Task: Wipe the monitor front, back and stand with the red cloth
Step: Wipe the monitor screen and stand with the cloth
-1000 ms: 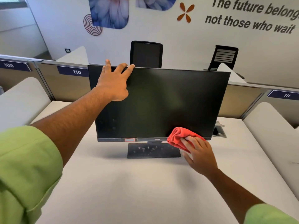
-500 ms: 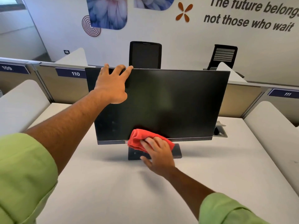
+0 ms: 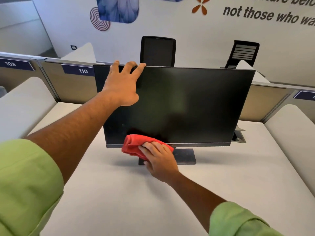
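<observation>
We see a black monitor (image 3: pixel 187 103) standing in the centre of the frame on a white table (image 3: pixel 127 193), its screen dark. Our left hand (image 3: pixel 121 84) reaches in from the lower left and grasps the monitor's top edge near its upper left corner, fingers hooked over the rim and palm against the screen. Our right hand (image 3: pixel 160 160) comes in from the lower right and holds a bunched red cloth (image 3: pixel 134 145), its fingers pressing the cloth against the monitor's lower bezel, left of centre. The flat black stand base (image 3: pixel 185 156) shows just below, partly hidden by that hand. Both forearms end in green sleeves (image 3: pixel 25 184). Behind the monitor, two black office chairs (image 3: pixel 157 51) stand before a white wall with lettering, and partition labels at the left read 109 and 110 (image 3: pixel 83 71).
</observation>
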{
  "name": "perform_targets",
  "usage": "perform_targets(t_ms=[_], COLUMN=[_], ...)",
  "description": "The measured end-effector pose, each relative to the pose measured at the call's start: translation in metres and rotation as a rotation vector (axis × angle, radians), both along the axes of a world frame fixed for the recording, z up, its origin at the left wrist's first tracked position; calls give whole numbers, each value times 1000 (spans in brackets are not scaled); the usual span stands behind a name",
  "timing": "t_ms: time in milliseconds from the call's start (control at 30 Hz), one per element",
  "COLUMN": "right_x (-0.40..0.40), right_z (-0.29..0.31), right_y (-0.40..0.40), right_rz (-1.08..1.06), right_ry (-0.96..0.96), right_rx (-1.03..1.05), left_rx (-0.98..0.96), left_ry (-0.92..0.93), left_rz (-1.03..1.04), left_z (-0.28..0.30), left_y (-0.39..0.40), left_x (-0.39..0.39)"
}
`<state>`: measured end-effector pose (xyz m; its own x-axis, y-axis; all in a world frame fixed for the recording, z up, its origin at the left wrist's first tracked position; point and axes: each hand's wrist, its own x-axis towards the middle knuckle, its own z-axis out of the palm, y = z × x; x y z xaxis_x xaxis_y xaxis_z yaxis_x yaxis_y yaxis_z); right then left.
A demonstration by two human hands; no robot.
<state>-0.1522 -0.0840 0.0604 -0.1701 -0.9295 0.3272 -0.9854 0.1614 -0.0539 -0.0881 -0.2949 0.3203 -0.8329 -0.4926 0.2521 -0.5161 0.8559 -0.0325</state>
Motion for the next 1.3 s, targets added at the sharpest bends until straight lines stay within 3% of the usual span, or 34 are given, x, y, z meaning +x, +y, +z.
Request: perform_targets(t_ms=[167,400,533,700,1033,1200,1300], right_x=[-85,-176,-187,-153,-39,4,20], right_z=[-7,16,15,-3,-23,-12,-13], right_y=[99,195,204,176,64,13,-8], right_rz=[-229,-474,-516,-589,-317,-20,42], right_ry=[-2,17,-30,-151,-158,-95,-70], right_rx=[-96,4,-15,-237,-207,46,125], left_rx=[0,-19,-44,-45,-9,-9,-12], left_ry=[34,51,38,49,9,15,15], left_rz=[-32,-45,-48,-56,-19,8,5], left_z=[1,-2,-2,-3,3,4,3], left_y=[0,1,-2,0,0,6,6], left_x=[1,-2,0,-2,1,1,4])
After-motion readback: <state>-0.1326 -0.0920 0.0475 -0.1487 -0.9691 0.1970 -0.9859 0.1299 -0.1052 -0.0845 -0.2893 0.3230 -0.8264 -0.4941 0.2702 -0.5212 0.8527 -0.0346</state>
